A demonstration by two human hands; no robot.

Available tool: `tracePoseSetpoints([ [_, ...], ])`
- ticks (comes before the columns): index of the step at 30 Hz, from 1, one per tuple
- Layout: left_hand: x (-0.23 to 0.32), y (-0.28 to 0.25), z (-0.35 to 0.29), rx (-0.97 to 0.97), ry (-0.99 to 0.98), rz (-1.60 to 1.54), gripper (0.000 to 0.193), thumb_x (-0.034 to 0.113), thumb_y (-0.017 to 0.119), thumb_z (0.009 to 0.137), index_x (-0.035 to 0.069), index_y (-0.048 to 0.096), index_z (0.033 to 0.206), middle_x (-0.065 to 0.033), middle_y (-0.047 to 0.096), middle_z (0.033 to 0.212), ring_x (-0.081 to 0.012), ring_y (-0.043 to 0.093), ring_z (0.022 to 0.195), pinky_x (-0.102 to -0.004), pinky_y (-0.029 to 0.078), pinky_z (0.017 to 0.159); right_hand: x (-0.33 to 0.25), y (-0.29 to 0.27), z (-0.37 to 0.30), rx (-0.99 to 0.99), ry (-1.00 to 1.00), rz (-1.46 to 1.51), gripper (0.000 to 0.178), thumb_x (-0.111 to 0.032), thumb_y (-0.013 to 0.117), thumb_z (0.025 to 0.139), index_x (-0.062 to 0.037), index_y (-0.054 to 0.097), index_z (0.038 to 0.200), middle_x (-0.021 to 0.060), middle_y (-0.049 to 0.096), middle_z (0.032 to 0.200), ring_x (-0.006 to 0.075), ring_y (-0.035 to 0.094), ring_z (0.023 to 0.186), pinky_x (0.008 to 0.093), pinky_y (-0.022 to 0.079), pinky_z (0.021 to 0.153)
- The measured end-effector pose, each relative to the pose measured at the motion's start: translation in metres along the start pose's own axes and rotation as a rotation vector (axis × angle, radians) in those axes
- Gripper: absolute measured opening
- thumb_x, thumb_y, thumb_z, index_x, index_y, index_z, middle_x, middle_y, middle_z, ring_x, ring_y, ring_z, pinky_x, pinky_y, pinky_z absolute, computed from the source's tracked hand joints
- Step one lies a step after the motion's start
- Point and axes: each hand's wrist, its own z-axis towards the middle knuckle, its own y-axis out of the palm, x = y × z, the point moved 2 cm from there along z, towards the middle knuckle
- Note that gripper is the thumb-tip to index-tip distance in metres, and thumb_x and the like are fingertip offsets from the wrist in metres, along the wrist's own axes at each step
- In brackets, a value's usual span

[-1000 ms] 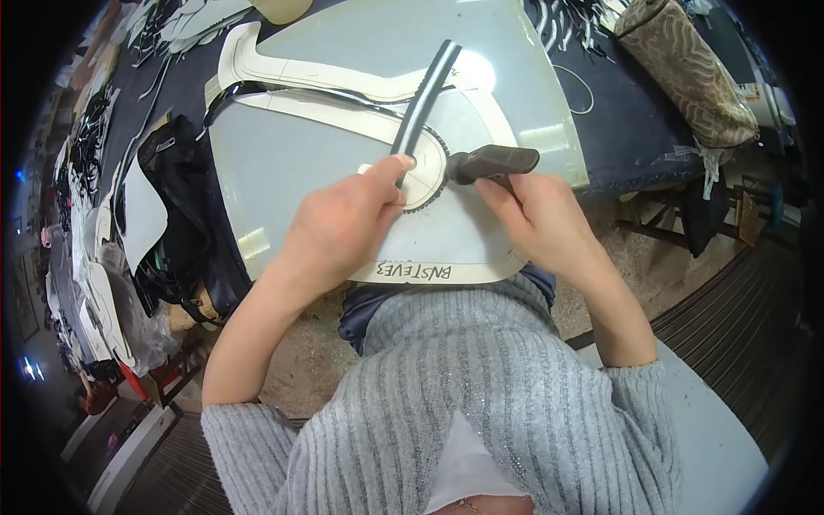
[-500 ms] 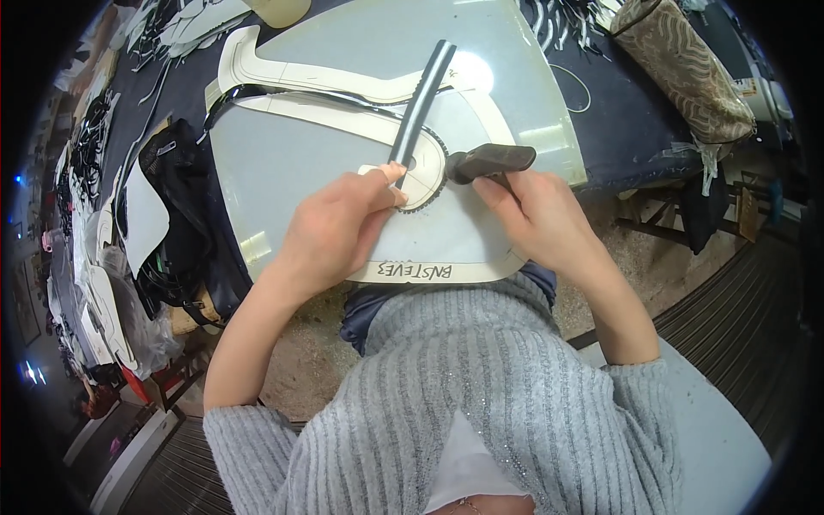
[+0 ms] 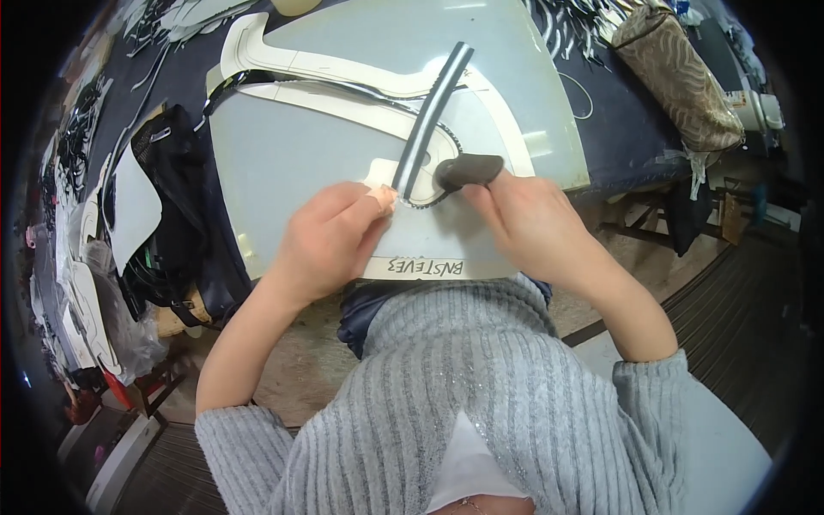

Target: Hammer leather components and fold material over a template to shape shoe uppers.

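My left hand [image 3: 330, 232] pinches the lower end of a black-and-silver strip [image 3: 436, 112], which slants up and away to the right. My right hand [image 3: 541, 215] is closed round a dark hammer [image 3: 470, 170]; its handle is hidden in the palm. The hammer head is over the rounded, notched end of a cream pattern-shaped piece [image 3: 330, 116], beside the strip. Glossy black trim [image 3: 296, 80] runs along this piece, out past its far left end. Underneath lies a cream-bordered template [image 3: 506, 120], with hand lettering along its near edge.
A pale translucent board [image 3: 283, 180] bears the work. Black bags [image 3: 176, 206] and a white cut piece [image 3: 136, 206] are to the left. A patterned pouch [image 3: 678, 81] and loose strips [image 3: 562, 26] lie at the far right.
The hammer has moved left and slightly nearer to me, onto the rounded end. The pieces have shifted to the right. The strip's pinched lower end is now nearer to me.
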Motion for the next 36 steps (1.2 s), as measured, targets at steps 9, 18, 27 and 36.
tracePoseSetpoints([
  [9, -0.002, 0.006, -0.01, 0.2, 0.042, -0.047, 0.034, -0.003, 0.067, 0.081, 0.002, 0.061, 0.114, -0.0109, 0.062, 0.083, -0.0277, 0.062, 0.074, -0.0358, 0.052, 0.062, -0.032, 0.019, 0.003, -0.132, 0.026, -0.155, 0.033, -0.025, 0.05, 0.102, 0.0039, 0.054, 0.088, 0.0229, 0.062, 0.065, 0.0424, 0.064, 0.065, 0.0502, 0.051, 0.062],
  [18, -0.005, 0.007, -0.01, 0.182, 0.106, 0.033, 0.037, -0.002, 0.06, 0.08, -0.002, 0.059, 0.117, -0.0091, 0.061, 0.084, -0.0257, 0.061, 0.078, -0.0356, 0.052, 0.07, -0.044, 0.026, -0.004, -0.08, 0.144, -0.115, 0.03, -0.022, 0.048, 0.102, 0.0048, 0.054, 0.089, 0.0248, 0.061, 0.064, 0.0448, 0.063, 0.064, 0.0525, 0.05, 0.063],
  [27, -0.007, 0.008, -0.009, 0.145, 0.112, 0.043, 0.037, -0.003, 0.059, 0.079, -0.004, 0.059, 0.116, -0.0094, 0.061, 0.083, -0.026, 0.061, 0.078, -0.0357, 0.052, 0.072, -0.052, 0.018, 0.0, -0.162, 0.126, -0.252, 0.031, -0.022, 0.05, 0.102, 0.0052, 0.054, 0.088, 0.0246, 0.062, 0.065, 0.0448, 0.064, 0.066, 0.0526, 0.05, 0.062],
  [36, -0.003, 0.005, -0.011, 0.123, 0.079, 0.032, 0.044, -0.008, 0.071, 0.077, 0.001, 0.057, 0.117, -0.0067, 0.066, 0.084, -0.0266, 0.063, 0.079, -0.0359, 0.051, 0.072, -0.046, 0.022, -0.008, -0.089, 0.036, -0.239, 0.032, -0.024, 0.052, 0.101, 0.0049, 0.054, 0.086, 0.0226, 0.062, 0.062, 0.0424, 0.064, 0.061, 0.0497, 0.05, 0.059],
])
